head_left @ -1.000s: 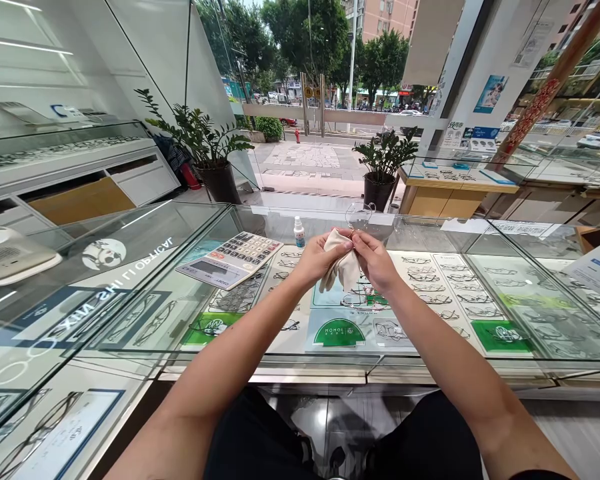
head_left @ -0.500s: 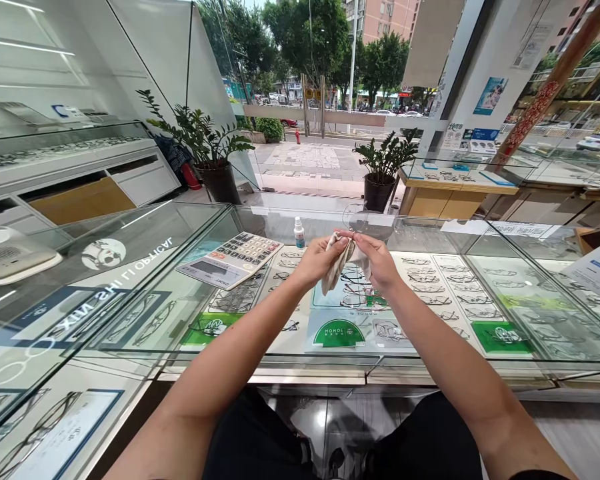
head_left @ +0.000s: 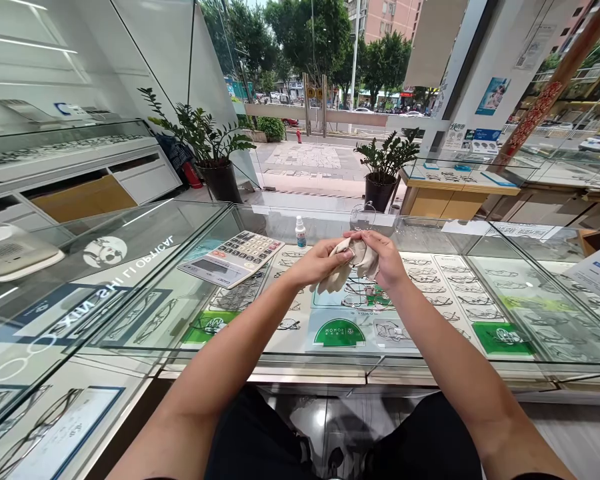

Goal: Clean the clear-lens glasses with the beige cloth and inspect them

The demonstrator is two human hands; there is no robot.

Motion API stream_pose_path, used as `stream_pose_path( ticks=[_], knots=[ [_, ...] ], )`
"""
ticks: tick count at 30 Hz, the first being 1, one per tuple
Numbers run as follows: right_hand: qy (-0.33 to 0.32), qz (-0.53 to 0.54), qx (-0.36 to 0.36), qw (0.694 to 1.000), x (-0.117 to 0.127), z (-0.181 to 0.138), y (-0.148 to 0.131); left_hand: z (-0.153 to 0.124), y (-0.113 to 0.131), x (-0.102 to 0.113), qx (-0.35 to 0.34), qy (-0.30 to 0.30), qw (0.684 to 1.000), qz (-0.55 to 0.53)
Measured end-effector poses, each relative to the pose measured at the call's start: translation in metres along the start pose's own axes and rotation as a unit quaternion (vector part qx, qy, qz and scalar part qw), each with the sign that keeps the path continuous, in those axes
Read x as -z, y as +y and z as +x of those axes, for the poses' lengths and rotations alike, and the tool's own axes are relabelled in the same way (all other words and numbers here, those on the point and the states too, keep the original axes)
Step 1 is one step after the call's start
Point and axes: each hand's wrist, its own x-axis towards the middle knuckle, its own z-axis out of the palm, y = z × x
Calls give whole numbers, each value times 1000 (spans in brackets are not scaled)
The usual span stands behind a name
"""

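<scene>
My left hand is closed on a crumpled beige cloth, thumb pressed on top. On the other side, my right hand has its fingers folded over the same cloth. The hands meet above the glass counter. Just beyond the fingertips shows a thin, clear round outline, like the rim of eyeglasses; how it is gripped is hidden by the fingers and cloth. A small white spray bottle stands upright on the glass, left of my hands. Further left lies a large calculator.
Rows of eyeglasses lie under the counter glass, with a green sign among them. A white device sits at the far left. Potted plants stand beyond the counter, before the window. A printed sheet is at the right.
The cloth is now bunched up between both hands, where it hung down more before. My right fingers have folded over it. The thin round rim has shifted slightly right.
</scene>
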Motion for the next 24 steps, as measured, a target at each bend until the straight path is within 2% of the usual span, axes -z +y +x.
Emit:
stream_pose_path(
  ticks=[2, 7, 10, 14, 17, 24],
  knots=[
    [0, 10, -6, 1000, -1, 0, 0, -1, 0, -1, -4, 13, 1000, 9],
    [-1, 15, -13, 1000, -8, -3, 1, 3, -9, -10, -12, 95, 995, -16],
    [-5, 9, 3, 1000, -12, -5, 2, 6, -13, -13, -46, 126, 991, -20],
    [-9, 1, 13, 1000, -13, -6, 2, 7, -14, -12, -94, 150, 983, 43],
    [5, 4, 11, 1000, -11, -6, 3, 6, -13, -10, -96, 137, 982, 86],
    [46, -12, 31, 998, -3, 1, 3, 2, -5, -4, -73, 36, 991, 105]
  ],
)
